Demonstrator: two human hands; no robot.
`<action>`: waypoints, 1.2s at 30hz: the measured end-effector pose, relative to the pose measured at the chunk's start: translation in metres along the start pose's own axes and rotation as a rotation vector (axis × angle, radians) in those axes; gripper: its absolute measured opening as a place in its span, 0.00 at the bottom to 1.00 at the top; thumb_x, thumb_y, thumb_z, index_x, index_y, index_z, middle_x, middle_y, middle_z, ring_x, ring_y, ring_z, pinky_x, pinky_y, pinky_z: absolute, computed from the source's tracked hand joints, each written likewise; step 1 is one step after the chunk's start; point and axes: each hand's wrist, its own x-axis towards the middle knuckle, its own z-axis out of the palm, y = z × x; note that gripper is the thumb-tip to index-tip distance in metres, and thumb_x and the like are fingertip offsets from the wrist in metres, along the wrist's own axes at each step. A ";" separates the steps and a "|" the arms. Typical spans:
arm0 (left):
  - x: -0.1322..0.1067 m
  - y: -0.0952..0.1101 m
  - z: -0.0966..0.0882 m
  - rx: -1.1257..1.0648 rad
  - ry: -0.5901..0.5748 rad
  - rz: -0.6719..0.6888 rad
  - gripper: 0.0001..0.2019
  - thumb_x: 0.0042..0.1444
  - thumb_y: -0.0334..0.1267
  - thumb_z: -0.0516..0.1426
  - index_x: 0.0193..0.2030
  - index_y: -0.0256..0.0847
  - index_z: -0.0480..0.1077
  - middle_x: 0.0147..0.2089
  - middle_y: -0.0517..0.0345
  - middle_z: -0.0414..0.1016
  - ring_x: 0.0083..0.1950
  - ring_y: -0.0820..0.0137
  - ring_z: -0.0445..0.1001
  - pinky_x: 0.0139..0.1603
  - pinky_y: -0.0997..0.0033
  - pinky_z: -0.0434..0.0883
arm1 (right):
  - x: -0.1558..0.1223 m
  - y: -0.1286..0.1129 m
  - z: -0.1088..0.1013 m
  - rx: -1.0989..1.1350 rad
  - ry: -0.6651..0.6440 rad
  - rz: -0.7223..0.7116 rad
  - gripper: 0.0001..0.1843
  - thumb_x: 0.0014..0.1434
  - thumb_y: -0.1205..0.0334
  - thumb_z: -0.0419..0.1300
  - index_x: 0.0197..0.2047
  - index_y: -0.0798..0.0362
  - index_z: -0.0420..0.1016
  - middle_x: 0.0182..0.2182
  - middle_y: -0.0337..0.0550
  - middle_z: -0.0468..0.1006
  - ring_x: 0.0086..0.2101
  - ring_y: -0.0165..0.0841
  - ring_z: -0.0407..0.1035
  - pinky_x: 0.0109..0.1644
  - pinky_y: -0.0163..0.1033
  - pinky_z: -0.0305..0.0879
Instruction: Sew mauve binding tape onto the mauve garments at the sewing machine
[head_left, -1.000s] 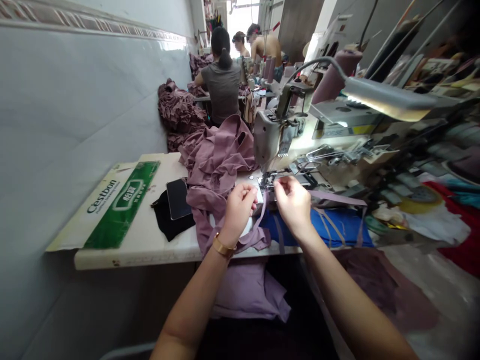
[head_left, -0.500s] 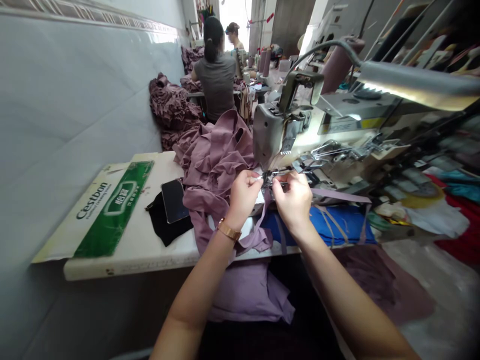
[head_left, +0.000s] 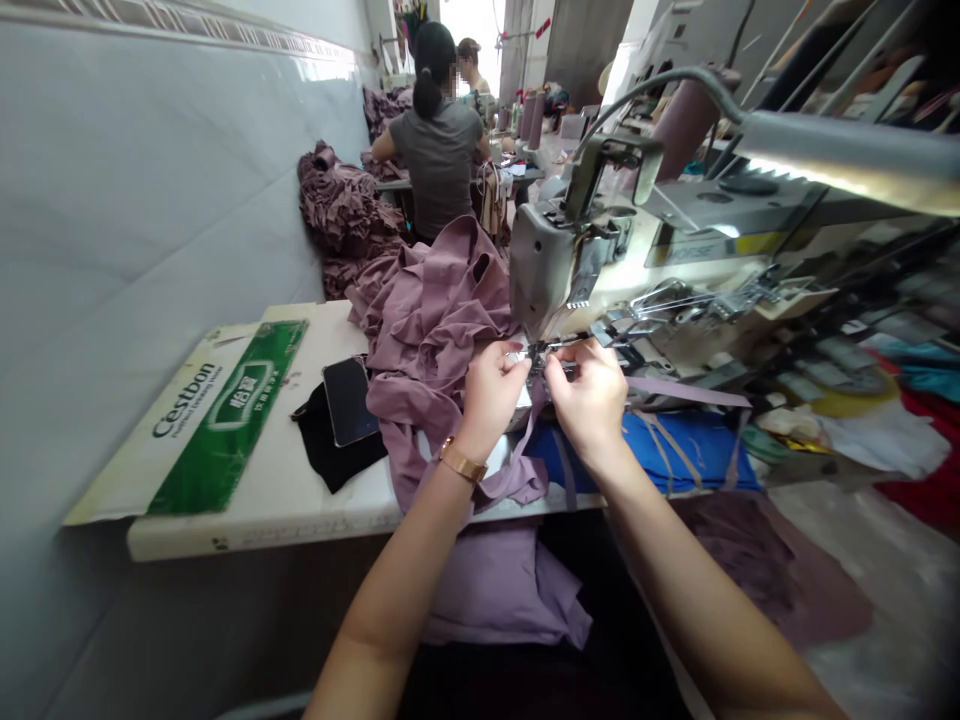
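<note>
My left hand (head_left: 491,393) and my right hand (head_left: 589,395) are both pinched at the needle area of a grey sewing machine (head_left: 559,260). Between their fingertips runs a narrow mauve fabric strip (head_left: 534,420) that hangs down over the table's front edge. A gold watch sits on my left wrist. A heap of mauve garment (head_left: 435,310) lies just left of the machine, and more of it drapes off the table toward my lap (head_left: 502,585). What exactly the fingertips press is too small to make out.
A white table (head_left: 300,490) carries a green and white Cestbon box (head_left: 217,420), a dark phone (head_left: 349,400) on black cloth, and blue cloth (head_left: 675,445). A lamp arm (head_left: 840,160) reaches over the machine. People sit at machines further back (head_left: 439,150), beside a mauve pile (head_left: 341,215).
Both hands have moved up and closer to the needle, nearer each other. The view has shifted slightly forward.
</note>
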 end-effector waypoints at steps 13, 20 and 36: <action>0.001 0.005 0.000 0.037 -0.018 0.034 0.08 0.55 0.34 0.57 0.42 0.38 0.71 0.23 0.65 0.65 0.24 0.77 0.64 0.27 0.79 0.59 | -0.001 -0.008 0.004 -0.021 0.018 -0.003 0.08 0.58 0.61 0.56 0.31 0.52 0.75 0.36 0.49 0.77 0.40 0.43 0.71 0.46 0.44 0.65; 0.012 0.003 0.004 0.108 -0.059 0.110 0.04 0.53 0.31 0.56 0.36 0.39 0.71 0.22 0.66 0.63 0.25 0.76 0.62 0.26 0.79 0.56 | 0.001 -0.008 0.003 -0.018 0.040 0.049 0.06 0.56 0.62 0.57 0.29 0.51 0.72 0.33 0.47 0.76 0.38 0.42 0.70 0.46 0.44 0.65; 0.027 0.004 0.008 0.184 -0.084 0.100 0.04 0.49 0.28 0.56 0.25 0.37 0.69 0.21 0.65 0.63 0.25 0.75 0.60 0.28 0.76 0.55 | 0.002 -0.013 0.008 -0.074 0.044 0.045 0.06 0.55 0.63 0.56 0.28 0.52 0.72 0.32 0.49 0.75 0.35 0.42 0.69 0.43 0.45 0.65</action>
